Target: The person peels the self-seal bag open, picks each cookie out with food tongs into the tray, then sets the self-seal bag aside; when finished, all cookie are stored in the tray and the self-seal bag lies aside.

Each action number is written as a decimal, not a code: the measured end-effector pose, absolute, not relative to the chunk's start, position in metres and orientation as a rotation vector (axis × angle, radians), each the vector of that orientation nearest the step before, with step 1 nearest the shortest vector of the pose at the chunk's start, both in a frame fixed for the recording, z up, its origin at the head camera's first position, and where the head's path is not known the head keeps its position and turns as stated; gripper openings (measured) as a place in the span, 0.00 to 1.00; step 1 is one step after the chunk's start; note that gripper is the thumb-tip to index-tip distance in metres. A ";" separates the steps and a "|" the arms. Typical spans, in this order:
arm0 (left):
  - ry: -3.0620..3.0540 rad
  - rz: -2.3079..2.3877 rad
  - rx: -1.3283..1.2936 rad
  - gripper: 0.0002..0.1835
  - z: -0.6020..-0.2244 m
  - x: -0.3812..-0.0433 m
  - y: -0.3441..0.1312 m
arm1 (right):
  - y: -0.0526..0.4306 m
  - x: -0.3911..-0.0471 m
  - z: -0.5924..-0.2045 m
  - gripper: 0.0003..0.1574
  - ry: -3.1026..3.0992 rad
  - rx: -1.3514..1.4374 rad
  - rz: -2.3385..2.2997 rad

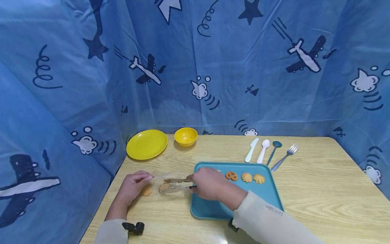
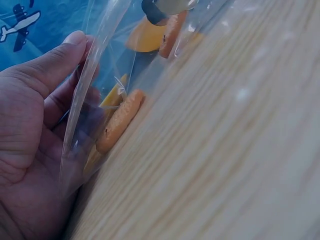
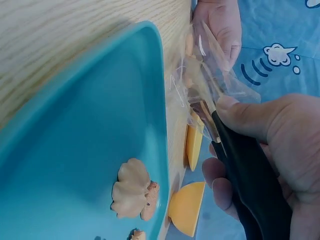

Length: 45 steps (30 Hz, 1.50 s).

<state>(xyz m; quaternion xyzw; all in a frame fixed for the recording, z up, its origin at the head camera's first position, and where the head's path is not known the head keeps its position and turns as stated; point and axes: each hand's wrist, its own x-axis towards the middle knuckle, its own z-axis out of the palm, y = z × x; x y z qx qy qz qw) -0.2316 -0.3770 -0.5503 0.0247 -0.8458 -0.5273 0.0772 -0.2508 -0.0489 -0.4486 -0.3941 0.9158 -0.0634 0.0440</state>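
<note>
My left hand (image 1: 132,188) pinches the rim of a clear plastic bag (image 2: 95,65). Inside lies a round biscuit (image 2: 120,121), close by the left fingers. From the other side my right hand (image 1: 210,184) grips the black handles of a pair of tongs (image 3: 250,172). Their metal ends reach into the bag, and a second biscuit (image 1: 164,187) is at the tips. Just right of the bag is a teal tray (image 1: 210,208), partly under the right hand and forearm. A pretzel (image 1: 231,176), a swirl cookie (image 1: 246,177) and a flower-shaped cookie (image 1: 259,179) lie along its far side.
At the back left stand a yellow plate (image 1: 147,144) and a yellow bowl (image 1: 186,137). Behind the tray lie a pale knife (image 1: 251,150), a white spoon (image 1: 263,151), a dark teal spoon (image 1: 274,152) and a grey fork (image 1: 284,158). A blue curtain (image 1: 213,67) surrounds the table.
</note>
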 end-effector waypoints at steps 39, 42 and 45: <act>-2.453 -1.629 0.022 0.14 -0.553 -0.233 -0.377 | -0.082 -0.261 -0.426 0.05 2.773 -1.397 0.078; -2.466 -1.614 0.022 0.14 -0.552 -0.232 -0.378 | -0.080 -0.258 -0.421 0.09 2.775 -1.389 0.083; -2.463 -1.610 0.050 0.15 -0.550 -0.232 -0.379 | -0.076 -0.255 -0.417 0.10 2.795 -1.395 0.109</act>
